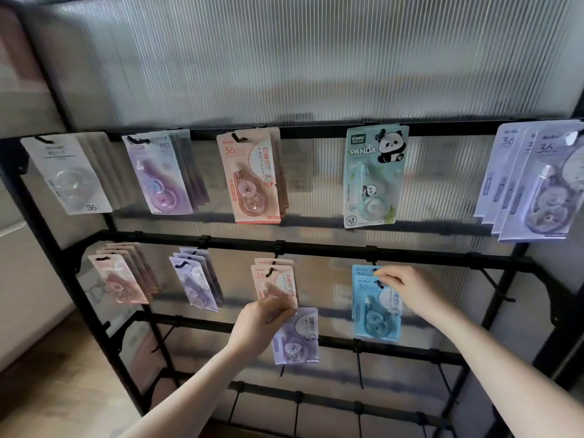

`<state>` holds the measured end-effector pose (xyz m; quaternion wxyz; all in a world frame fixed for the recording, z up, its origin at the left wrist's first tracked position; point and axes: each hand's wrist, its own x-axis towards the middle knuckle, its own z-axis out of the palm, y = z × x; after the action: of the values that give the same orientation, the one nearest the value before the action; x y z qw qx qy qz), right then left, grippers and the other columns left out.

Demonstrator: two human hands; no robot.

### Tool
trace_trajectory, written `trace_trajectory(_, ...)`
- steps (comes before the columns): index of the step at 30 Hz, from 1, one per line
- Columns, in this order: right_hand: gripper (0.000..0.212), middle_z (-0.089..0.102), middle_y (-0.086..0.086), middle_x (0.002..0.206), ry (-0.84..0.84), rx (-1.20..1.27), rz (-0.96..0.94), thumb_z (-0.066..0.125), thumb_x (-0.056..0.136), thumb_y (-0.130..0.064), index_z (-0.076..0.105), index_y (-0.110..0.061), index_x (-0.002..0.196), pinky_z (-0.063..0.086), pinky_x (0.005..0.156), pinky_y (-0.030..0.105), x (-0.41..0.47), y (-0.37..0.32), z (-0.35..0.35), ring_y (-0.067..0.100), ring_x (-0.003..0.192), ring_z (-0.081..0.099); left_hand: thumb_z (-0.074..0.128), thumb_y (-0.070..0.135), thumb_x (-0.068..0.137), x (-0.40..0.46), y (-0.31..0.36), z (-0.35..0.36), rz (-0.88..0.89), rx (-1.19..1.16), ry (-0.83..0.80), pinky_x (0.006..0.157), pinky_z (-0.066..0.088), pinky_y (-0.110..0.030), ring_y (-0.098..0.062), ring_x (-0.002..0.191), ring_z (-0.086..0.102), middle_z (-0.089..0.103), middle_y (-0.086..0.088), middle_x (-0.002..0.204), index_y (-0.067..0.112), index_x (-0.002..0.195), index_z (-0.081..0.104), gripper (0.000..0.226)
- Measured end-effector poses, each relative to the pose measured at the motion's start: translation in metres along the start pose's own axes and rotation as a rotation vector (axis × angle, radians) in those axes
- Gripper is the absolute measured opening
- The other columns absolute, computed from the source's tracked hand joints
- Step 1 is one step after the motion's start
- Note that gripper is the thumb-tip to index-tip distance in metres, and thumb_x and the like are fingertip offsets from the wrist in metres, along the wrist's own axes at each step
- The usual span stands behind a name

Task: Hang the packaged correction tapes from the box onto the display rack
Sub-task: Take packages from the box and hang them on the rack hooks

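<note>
The right hand (pixel 403 287) pinched the top edge of a blue packaged correction tape (pixel 376 306) at its hang hole, right where the pack met a black hook (pixel 377 281) on the display rack (pixel 316 248); another blue pack hung just behind it on the same hook. Down and to the side of that hand, the left hand (pixel 262 327) gripped the upper corner of a lilac packaged correction tape (pixel 295 338), fingers curled over its edge, holding it free of any hook. Just above the left hand's knuckles hung a small stack of pink packs (pixel 275 278), the fingertips close to or brushing the front one; I could not tell which. Farther out beyond the left hand hung purple packs (pixel 196 284) and another pink stack (pixel 121 278). On the rail well above both hands were a clear-blister pack (pixel 68 175), a purple PET pack (pixel 158 175), a pink pack (pixel 251 178), a panda pack (pixel 373 178) and a row of lilac packs (pixel 534 181), all in front of a ribbed translucent panel (pixel 284 58).
</note>
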<state>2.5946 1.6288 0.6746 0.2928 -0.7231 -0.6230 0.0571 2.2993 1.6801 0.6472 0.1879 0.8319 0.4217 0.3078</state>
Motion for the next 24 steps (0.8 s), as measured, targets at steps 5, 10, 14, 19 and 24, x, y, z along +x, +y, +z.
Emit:
trace_trajectory(5,0.024,0.067,-0.006,0.112,0.027,-0.107,-0.023,0.051,0.095,-0.027,0.068,-0.023,0.112,0.046,0.074,0.03,0.008,-0.006,-0.001,0.017,0.098,0.061,0.063,0.021,0.088,0.001,0.006,-0.007,-0.005,0.004,0.03,0.054,0.037,-0.008,0.011,0.06,0.05,0.058,0.015,0.08,0.012,0.091,0.07,0.012)
trace_trajectory(10,0.021,0.068,-0.006,0.102,0.106,-0.166,-0.058,0.052,0.094,-0.026,0.069,-0.023,0.106,0.049,0.07,0.031,0.009,-0.007,0.002,0.015,0.09,0.061,0.062,0.022,0.089,0.002,0.005,-0.016,-0.037,0.005,0.062,0.053,0.037,-0.009,0.01,0.06,0.051,0.056,0.018,0.074,0.013,0.09,0.069,0.012)
trace_trajectory(14,0.017,0.069,-0.002,0.094,0.218,-0.202,-0.105,0.056,0.091,-0.019,0.071,-0.018,0.099,0.046,0.064,0.028,0.008,-0.009,0.004,0.018,0.084,0.061,0.062,0.023,0.089,0.003,0.0,-0.024,-0.04,0.055,0.091,0.052,0.035,-0.013,0.005,0.061,0.053,0.054,0.022,0.067,0.015,0.087,0.068,0.01)
trace_trajectory(19,0.008,0.07,0.004,0.081,0.374,-0.217,-0.264,0.068,0.081,-0.005,0.073,-0.008,0.086,0.053,0.066,0.037,0.009,-0.021,0.007,0.025,0.074,0.065,0.063,0.022,0.088,0.004,-0.003,-0.034,-0.025,0.07,0.153,0.054,0.036,-0.01,0.004,0.063,0.054,0.058,0.019,0.071,0.017,0.086,0.069,0.008)
trace_trajectory(24,0.007,0.07,0.003,0.081,0.369,-0.251,-0.367,0.069,0.08,-0.008,0.073,-0.01,0.086,0.054,0.065,0.037,0.014,-0.047,0.019,0.024,0.073,0.065,0.063,0.024,0.088,0.0,-0.009,-0.047,-0.018,0.111,0.212,0.056,0.035,-0.012,-0.007,0.07,0.054,0.06,0.011,0.08,0.014,0.088,0.069,0.011)
